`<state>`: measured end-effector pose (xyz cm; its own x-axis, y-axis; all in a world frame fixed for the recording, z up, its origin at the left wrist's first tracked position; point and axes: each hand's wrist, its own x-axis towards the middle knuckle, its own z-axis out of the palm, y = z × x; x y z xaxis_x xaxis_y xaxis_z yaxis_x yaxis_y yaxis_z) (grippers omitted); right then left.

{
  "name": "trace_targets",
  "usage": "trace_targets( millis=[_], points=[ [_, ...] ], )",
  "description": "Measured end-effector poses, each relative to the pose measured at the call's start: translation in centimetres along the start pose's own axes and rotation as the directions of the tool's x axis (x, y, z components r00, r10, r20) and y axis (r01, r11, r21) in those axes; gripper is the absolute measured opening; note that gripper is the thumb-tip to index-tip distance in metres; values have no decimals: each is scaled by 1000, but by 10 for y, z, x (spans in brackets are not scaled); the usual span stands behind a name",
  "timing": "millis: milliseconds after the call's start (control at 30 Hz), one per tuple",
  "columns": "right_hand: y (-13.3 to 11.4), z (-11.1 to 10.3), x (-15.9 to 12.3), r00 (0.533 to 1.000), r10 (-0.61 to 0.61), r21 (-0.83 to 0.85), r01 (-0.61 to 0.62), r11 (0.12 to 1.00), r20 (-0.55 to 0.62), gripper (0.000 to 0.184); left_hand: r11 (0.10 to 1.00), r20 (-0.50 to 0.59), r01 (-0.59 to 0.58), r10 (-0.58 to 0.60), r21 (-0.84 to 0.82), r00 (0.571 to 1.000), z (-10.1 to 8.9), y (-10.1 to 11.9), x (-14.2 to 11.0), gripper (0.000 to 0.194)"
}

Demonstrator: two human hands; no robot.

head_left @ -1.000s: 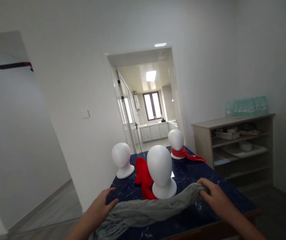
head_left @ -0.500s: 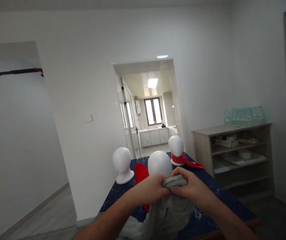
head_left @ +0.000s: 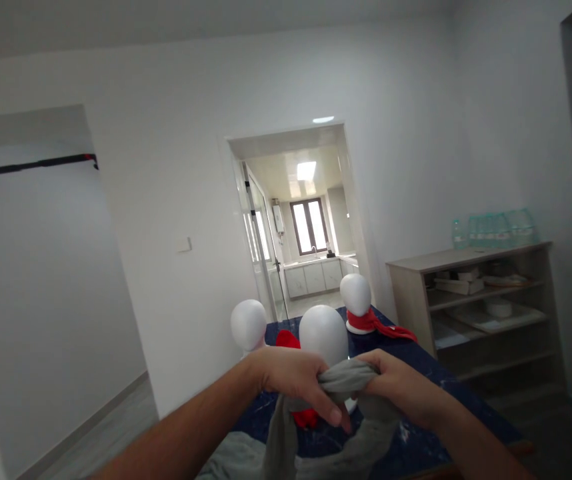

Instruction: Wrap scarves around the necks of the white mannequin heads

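Blue table (head_left: 419, 357), lower centre: one head (head_left: 355, 293) wears red scarf (head_left: 362, 322); our left hand (head_left: 296, 373), right hand (head_left: 401, 385), fingers curled, grip unworn grey scarf (head_left: 349, 375)

Both hands (head_left: 299, 380) on a grey cloth (head_left: 349, 375) before the nearest white mannequin head (head_left: 323, 332).

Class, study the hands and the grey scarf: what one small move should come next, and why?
Probably the left hand should pinch the hanging loop of the grey scarf: its thumb and a fingertip point down there, while the right hand has a grip on the bunched stretch above.
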<state>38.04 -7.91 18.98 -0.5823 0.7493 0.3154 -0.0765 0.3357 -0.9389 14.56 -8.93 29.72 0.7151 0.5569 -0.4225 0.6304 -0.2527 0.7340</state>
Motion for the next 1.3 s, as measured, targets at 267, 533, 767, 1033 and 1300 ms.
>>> trace_targets(
  millis=[267,533,767,1033,1300],
  points=[
    [36,33,15,973,-173,489,80,868,149,49,727,-231,-451,389,-519,892,7,22,17,28],
    [21,62,46,883,-416,706,151,692,219,31,517,-536,-734,505,-441,677,-38,79,27,25],
    [10,-13,54,833,-457,687,136,714,311,40,388,-795,-891,451,-236,407,-99,100,-18,19],
    [-26,-121,41,823,-320,539,20,842,469,31,246,-911,-963,362,-110,197,-128,80,-51,26],
    [30,-197,47,971,-112,502,-8,865,209,27,279,-980,-950,94,-141,173,-162,-15,-15,17]
  ],
)
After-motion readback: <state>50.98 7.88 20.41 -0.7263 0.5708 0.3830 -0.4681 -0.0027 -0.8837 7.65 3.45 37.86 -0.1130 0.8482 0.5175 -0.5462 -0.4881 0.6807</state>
